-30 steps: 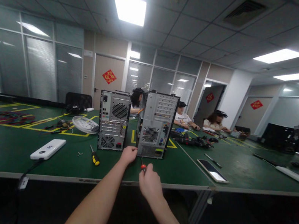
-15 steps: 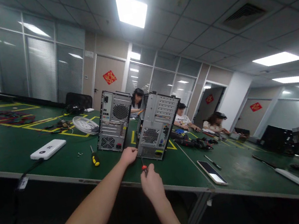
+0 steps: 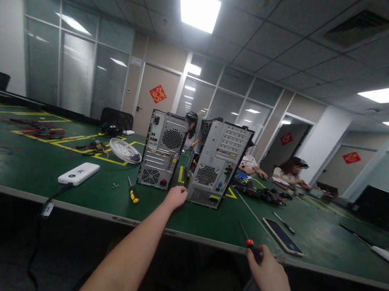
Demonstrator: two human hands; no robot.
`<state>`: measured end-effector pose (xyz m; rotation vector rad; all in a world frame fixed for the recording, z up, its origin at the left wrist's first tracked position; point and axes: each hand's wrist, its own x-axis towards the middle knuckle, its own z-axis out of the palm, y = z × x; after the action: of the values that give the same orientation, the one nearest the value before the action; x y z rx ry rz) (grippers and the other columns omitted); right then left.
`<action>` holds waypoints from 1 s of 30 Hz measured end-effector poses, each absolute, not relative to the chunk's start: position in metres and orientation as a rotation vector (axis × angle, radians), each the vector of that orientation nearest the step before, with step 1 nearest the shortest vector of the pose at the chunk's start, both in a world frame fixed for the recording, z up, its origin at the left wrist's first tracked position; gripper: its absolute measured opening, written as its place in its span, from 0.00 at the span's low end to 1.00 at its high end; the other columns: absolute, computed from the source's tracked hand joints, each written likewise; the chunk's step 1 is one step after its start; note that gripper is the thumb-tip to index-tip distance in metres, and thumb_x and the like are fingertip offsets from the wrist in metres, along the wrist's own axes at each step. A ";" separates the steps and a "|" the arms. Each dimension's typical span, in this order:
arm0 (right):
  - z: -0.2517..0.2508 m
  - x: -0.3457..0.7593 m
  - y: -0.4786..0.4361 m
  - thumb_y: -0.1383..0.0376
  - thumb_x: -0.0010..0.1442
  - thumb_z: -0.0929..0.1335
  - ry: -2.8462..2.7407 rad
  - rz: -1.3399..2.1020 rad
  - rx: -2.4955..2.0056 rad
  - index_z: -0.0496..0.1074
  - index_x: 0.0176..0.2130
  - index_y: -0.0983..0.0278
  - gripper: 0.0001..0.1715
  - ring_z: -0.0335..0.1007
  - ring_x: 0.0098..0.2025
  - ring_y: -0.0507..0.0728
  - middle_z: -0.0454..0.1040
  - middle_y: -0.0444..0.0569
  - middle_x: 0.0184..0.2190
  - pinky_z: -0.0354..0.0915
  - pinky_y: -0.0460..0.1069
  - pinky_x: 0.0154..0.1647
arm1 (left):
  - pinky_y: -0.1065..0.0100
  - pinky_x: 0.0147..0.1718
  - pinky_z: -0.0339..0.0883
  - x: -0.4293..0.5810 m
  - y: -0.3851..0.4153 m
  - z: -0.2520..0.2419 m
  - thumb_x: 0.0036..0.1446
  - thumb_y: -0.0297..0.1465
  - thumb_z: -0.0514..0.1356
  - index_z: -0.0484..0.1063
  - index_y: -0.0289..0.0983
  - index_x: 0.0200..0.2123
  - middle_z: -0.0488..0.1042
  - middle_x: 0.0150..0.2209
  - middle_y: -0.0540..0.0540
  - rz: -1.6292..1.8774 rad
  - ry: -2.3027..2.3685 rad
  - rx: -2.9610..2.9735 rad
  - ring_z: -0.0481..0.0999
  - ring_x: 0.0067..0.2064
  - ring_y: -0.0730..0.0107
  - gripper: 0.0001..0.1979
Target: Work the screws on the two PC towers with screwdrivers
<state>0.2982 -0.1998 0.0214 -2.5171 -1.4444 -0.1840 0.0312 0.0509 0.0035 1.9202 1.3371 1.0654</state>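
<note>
Two computer tower cases stand with their back panels toward me, the left case [image 3: 161, 149] and the right case [image 3: 217, 169]. My left hand [image 3: 177, 197] is closed at the lower left corner of the right case; what its fingertips hold, if anything, is hidden. In my right hand [image 3: 268, 273] is a screwdriver [image 3: 250, 243] with a red and black handle, its shaft pointing up and away, apart from the cases. A yellow and black screwdriver [image 3: 134, 195] lies left of the cases, near several small screws [image 3: 115, 185].
A white power bank [image 3: 79, 174] with a cable lies near the table edge at left. A white oval part [image 3: 124, 150] sits behind it. At right are a phone [image 3: 283, 236], a pen [image 3: 284, 223] and black cables [image 3: 263, 194]. Co-workers [image 3: 289, 171] sit across the table.
My right hand has drawn the screwdriver away from the right case, toward the right and nearer to me. My left hand stays at the case's lower corner. The view has shifted and tilted.
</note>
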 end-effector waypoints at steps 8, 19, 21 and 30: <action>0.028 0.325 -0.163 0.57 0.73 0.59 -1.447 -0.287 -2.583 0.70 0.54 0.63 0.19 0.80 0.52 0.65 0.79 0.61 0.50 0.70 0.53 0.47 | 0.67 0.52 0.72 0.028 0.052 0.001 0.65 0.35 0.58 0.81 0.35 0.52 0.82 0.53 0.40 1.043 1.249 1.913 0.81 0.54 0.59 0.18; 0.036 0.326 -0.079 0.55 0.75 0.60 -1.533 -0.266 -2.521 0.69 0.57 0.66 0.21 0.79 0.52 0.65 0.76 0.62 0.52 0.69 0.55 0.48 | 0.63 0.58 0.69 0.030 0.049 -0.005 0.65 0.38 0.61 0.74 0.35 0.59 0.79 0.59 0.37 1.034 1.242 2.035 0.79 0.58 0.57 0.23; 0.037 0.325 -0.075 0.54 0.74 0.62 -1.528 -0.260 -2.487 0.71 0.56 0.66 0.22 0.78 0.52 0.66 0.76 0.62 0.52 0.69 0.55 0.48 | 0.63 0.59 0.69 0.030 0.050 -0.007 0.65 0.37 0.60 0.72 0.36 0.61 0.78 0.59 0.37 1.019 1.246 2.047 0.79 0.59 0.57 0.23; 0.035 0.291 -0.067 0.51 0.74 0.60 -1.440 -0.251 -2.088 0.73 0.56 0.68 0.28 0.73 0.58 0.64 0.76 0.62 0.54 0.66 0.53 0.58 | 0.63 0.61 0.66 0.031 0.055 -0.012 0.69 0.34 0.55 0.65 0.38 0.67 0.77 0.61 0.37 0.948 1.240 2.121 0.76 0.63 0.58 0.24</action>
<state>0.2914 -0.0671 0.0349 -2.0880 -1.4402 -0.2507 0.0313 0.0554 -0.0122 2.1210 1.2397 0.9477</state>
